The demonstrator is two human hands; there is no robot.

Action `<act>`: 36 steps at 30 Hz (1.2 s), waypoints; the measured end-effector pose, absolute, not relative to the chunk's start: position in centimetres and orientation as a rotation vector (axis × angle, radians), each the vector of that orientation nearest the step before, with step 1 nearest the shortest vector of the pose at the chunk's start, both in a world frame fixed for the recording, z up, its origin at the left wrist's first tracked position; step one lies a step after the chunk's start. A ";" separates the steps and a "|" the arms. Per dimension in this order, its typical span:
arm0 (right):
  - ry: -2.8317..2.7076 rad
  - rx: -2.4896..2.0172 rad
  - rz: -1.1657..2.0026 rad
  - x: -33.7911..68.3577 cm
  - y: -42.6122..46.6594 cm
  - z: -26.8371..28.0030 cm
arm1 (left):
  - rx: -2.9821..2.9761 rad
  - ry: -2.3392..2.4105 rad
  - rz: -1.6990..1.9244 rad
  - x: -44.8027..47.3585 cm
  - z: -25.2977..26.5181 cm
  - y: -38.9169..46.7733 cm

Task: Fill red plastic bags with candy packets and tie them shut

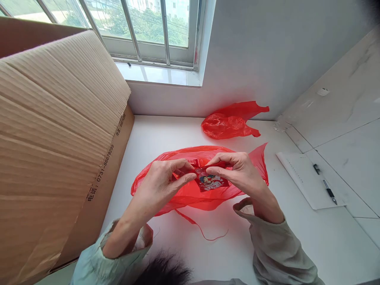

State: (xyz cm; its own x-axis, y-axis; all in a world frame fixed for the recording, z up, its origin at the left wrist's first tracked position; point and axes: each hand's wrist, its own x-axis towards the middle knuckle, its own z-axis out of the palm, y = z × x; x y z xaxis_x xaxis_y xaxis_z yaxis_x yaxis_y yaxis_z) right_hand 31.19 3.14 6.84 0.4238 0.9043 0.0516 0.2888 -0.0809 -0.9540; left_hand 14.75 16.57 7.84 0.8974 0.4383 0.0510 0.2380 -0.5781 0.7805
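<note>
A single head-worn view — forward and down, close over the white table [169,132], toward the wall [249,51].

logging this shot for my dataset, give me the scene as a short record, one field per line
left hand: fingertips pinch the red packet's upper left
right hand: fingertips pinch its upper right
item held: red packet with a printed cartoon figure
below hands: spread red plastic bag on a white table
behind: crumpled red bag near the wall
picture left: large cardboard box
picture right: white paper with a pen on it
background: barred window
</note>
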 end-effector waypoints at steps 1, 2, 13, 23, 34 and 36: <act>-1.058 -1.599 0.726 31.1 3.2 6.8 | 2.224 0.495 0.311 14.7 7.8 16.5; -1.048 -1.587 0.729 31.1 3.2 6.8 | 2.241 0.512 0.329 14.7 7.7 16.5; -1.226 -1.709 0.642 30.6 3.3 6.5 | 2.309 0.510 0.473 15.1 7.1 15.9; -1.130 -1.662 0.613 30.1 3.4 6.9 | 2.250 0.431 0.370 15.5 6.5 15.4; -1.070 -1.667 0.695 30.2 3.4 6.9 | 2.173 0.469 0.287 15.6 6.7 15.8; -1.073 -1.662 0.680 30.2 3.3 6.9 | 2.162 0.443 0.277 15.6 6.6 15.8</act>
